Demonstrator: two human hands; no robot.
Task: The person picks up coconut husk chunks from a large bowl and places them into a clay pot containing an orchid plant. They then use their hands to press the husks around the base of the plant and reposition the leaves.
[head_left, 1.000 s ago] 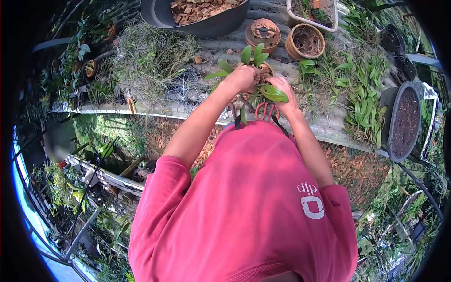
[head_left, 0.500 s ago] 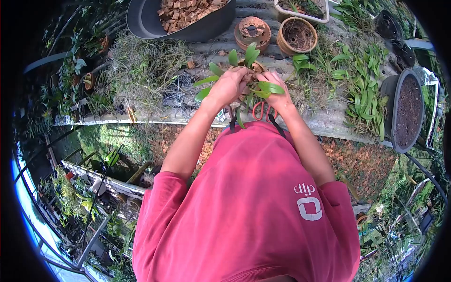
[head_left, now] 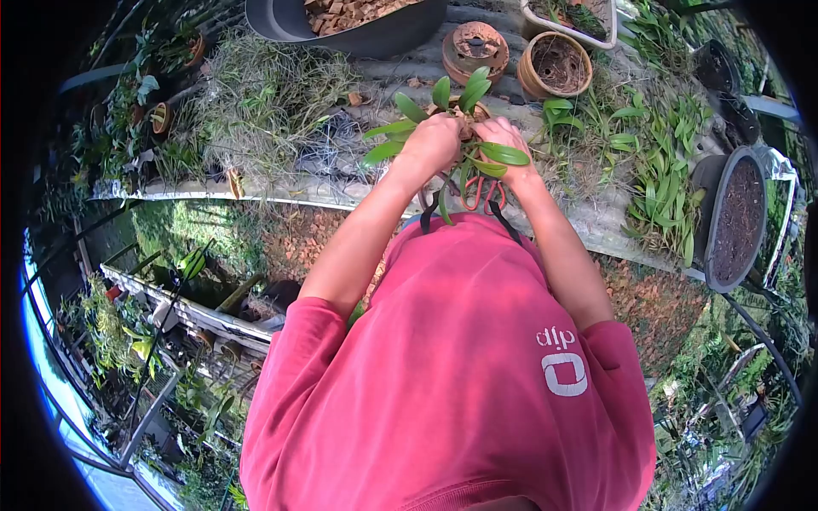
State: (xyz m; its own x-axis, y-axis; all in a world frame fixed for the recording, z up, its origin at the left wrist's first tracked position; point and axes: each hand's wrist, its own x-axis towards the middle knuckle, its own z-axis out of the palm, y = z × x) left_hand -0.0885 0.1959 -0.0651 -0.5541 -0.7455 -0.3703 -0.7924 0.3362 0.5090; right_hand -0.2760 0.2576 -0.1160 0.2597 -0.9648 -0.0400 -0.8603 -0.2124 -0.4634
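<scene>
An orchid plant (head_left: 475, 88) with broad green leaves stands between my hands, seated at a small clay pot (head_left: 442, 109) whose rim shows partly behind my fingers. My left hand (head_left: 433, 143) is closed at the base of the plant, its fingertips hidden from above. On the other side, my right hand (head_left: 506, 145) has its fingers bent in against the plant's base and the pot, with a leaf (head_left: 504, 153) lying across it. Roots or potting pieces show between the hands, too small to tell apart. Red-handled scissors (head_left: 484, 196) lie close to my waist.
A black tub (head_left: 358, 38) of brown chunks stands at the back, beside an upturned clay pot (head_left: 475, 51) and a clay pot of soil (head_left: 555, 66). Loose plants (head_left: 660, 183) and a dark soil tub (head_left: 734, 221) are at the right. Dry, grassy plants (head_left: 256, 102) lie at the left.
The view has shifted a little, so the bench items sit higher and farther right. My left hand has curled in tighter at the plant's base. Both hands stay at the plant.
</scene>
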